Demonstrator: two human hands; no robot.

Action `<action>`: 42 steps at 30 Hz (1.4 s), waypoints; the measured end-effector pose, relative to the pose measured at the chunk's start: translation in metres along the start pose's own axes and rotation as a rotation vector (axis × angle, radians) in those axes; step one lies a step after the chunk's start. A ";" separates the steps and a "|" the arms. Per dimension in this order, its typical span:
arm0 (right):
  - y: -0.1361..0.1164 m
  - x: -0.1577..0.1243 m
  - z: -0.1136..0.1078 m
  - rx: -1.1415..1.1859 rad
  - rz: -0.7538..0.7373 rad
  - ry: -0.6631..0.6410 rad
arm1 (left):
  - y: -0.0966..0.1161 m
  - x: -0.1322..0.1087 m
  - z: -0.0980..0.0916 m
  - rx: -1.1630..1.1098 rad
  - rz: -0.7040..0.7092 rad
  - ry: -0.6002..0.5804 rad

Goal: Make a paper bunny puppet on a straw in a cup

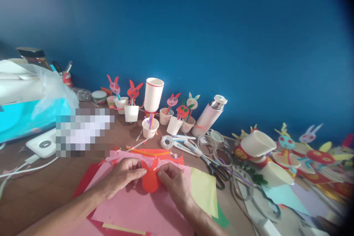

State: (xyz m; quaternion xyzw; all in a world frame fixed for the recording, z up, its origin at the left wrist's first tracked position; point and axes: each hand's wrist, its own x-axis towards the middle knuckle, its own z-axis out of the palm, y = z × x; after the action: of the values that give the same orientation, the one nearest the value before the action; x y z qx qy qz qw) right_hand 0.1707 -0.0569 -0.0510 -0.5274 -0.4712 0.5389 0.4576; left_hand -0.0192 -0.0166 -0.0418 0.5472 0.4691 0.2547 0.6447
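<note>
An orange-red paper rabbit-head cutout with upright ears is held just above a stack of coloured paper, the pink sheet on top. On its left side, my left hand pinches the edge by the ear. From the other side my right hand grips it with thumb and finger near the opposite ear. A yellow sheet sticks out right of the pink one. Behind the hands lie orange paper strips and paper scraps. The cutout's face side looks plain.
Paper cups with rabbit faces line the back, beside a cup stack and a thermos. Black-handled scissors, tape rolls and pens lie right of centre. More cups stand far right. A white power bank with cables lies left.
</note>
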 end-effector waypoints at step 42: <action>-0.004 -0.001 0.000 0.011 0.005 0.023 | 0.005 -0.005 0.002 0.040 0.018 -0.061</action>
State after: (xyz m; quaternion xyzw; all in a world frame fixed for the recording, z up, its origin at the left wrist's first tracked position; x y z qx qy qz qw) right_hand 0.1710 -0.0571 -0.0469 -0.5322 -0.4616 0.5364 0.4648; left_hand -0.0188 -0.0202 -0.0354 0.5715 0.4493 0.2345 0.6453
